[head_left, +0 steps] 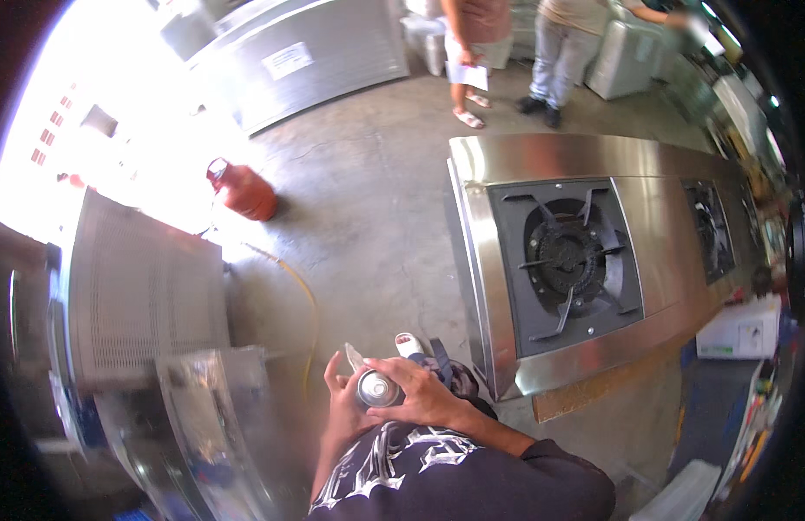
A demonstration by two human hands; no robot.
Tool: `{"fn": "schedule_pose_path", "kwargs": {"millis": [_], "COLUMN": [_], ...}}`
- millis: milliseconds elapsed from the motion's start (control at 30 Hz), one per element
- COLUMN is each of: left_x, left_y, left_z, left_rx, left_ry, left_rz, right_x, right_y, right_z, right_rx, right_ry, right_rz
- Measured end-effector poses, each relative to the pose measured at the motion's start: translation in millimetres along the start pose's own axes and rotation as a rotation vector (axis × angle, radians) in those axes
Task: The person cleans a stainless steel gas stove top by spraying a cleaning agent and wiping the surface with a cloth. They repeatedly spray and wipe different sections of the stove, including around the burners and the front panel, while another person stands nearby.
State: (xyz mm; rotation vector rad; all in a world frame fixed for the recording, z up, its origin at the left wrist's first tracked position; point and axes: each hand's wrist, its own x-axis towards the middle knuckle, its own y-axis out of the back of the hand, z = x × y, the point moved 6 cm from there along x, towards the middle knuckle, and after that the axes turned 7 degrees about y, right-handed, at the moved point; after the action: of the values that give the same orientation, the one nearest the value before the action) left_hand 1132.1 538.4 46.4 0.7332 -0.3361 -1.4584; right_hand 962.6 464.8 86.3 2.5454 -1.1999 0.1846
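In front of my body I hold a spray can, its silver domed top and white nozzle facing up at me. My right hand curls around the can's right side, with fingers over its far side and the thumb on its near side. My left hand grips the can from the left, its index finger raised. By the left fingertips a small pale, see-through piece sticks up; what it is I cannot make out. The can's body is mostly hidden below its top and behind my fingers.
A steel gas stove with black burners stands at right. A red gas cylinder and a yellow hose are on the concrete floor. Perforated metal cabinet at left; white box at right. Two people stand beyond the stove.
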Motion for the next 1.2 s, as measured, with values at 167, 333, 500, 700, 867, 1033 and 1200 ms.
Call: {"fn": "schedule_pose_path", "kwargs": {"millis": [167,333,500,700,867,1033,1200], "left_x": [151.6,299.4,460.3,628.4,723.0,790.3,841.3], "left_y": [19.5,17.8,43.5,62.7,19.2,-59.5,-153.6], "left_z": [27.4,37.3,43.8,68.1,125.5,208.2,316.3], "left_rx": [0.210,0.105,0.092,0.200,0.292,0.351,0.321], "left_ry": [-0.210,-0.296,-0.439,-0.476,-0.610,-0.715,-0.924], "left_rz": [-0.274,-0.483,-0.549,-0.599,-0.749,-0.910,-1.028], "right_x": [71.8,152.1,248.5,311.4,334.1,336.6,297.0], "right_y": [45.9,91.9,140.6,200.7,246.8,341.3,467.1], "right_z": [35.6,82.2,152.7,194.7,236.7,290.4,329.9], "right_rx": [-0.034,-0.006,0.197,0.150,0.202,0.318,0.335], "right_ry": [-0.167,-0.253,-0.417,-0.533,-0.622,-0.521,-0.509], "right_rz": [0.219,0.434,0.721,1.050,1.246,1.618,1.897]}}
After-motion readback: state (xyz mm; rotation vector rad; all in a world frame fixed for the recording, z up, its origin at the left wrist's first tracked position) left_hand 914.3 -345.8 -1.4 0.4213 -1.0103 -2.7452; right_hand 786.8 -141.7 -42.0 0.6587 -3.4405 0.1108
